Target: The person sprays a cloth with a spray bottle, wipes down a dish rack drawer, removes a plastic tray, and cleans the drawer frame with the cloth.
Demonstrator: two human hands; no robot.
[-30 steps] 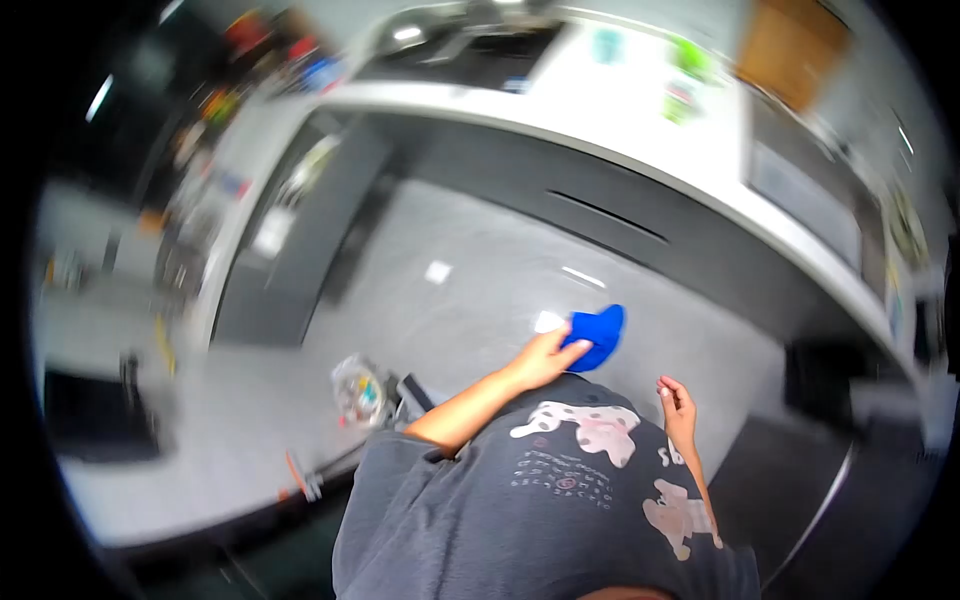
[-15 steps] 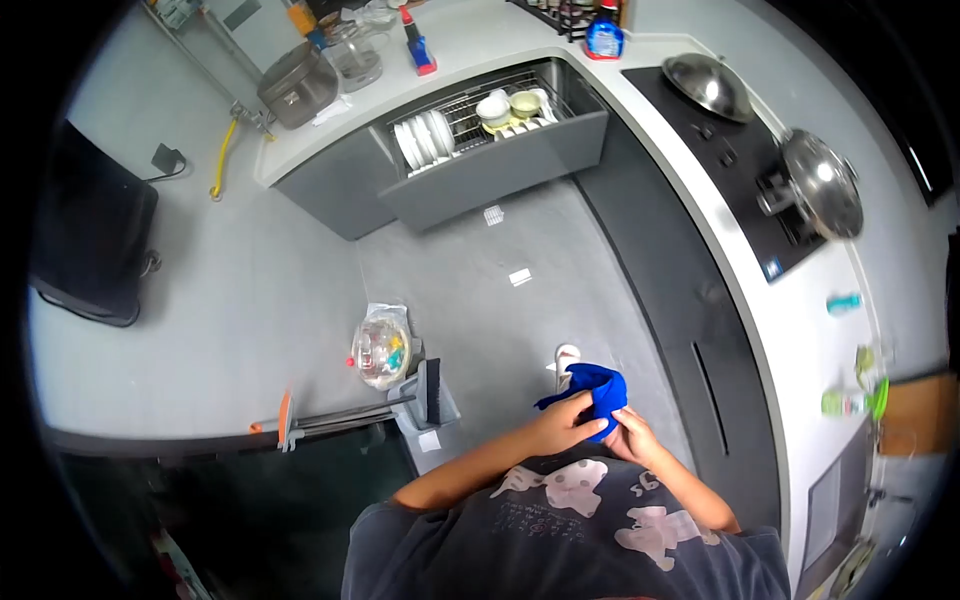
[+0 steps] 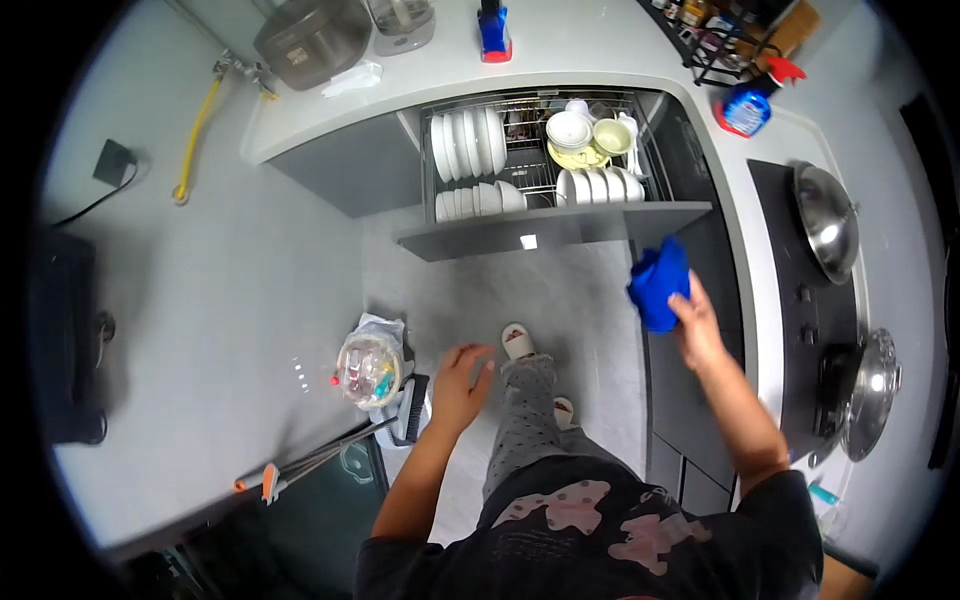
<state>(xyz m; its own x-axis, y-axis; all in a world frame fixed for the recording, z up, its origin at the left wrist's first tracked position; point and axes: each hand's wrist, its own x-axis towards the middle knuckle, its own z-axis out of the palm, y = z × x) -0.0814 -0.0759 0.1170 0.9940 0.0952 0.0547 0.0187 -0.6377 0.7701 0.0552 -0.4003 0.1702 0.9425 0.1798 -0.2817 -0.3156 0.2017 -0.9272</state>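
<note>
My right hand (image 3: 696, 322) grips a crumpled blue cloth (image 3: 660, 284) beside the right end of an open drawer (image 3: 560, 232). In front of my body, over the floor, my left hand (image 3: 463, 386) is empty, its fingers apart. White plates (image 3: 468, 145) stand upright in the drawer's wire rack, with more dishes in front of them. White bowls (image 3: 569, 130) and a pale green bowl (image 3: 611, 137) sit in its right part.
A blue spray bottle (image 3: 745, 108) stands on the counter's right corner, and another bottle (image 3: 494, 34) at the back. Right are a stove (image 3: 790, 260) and metal lids. A trash bin (image 3: 369, 371) and dustpan (image 3: 402, 423) stand on the floor at left.
The view has turned toward the drawer. My left hand has let go of the blue cloth and moved left; my right hand now holds it alone, farther forward and right.
</note>
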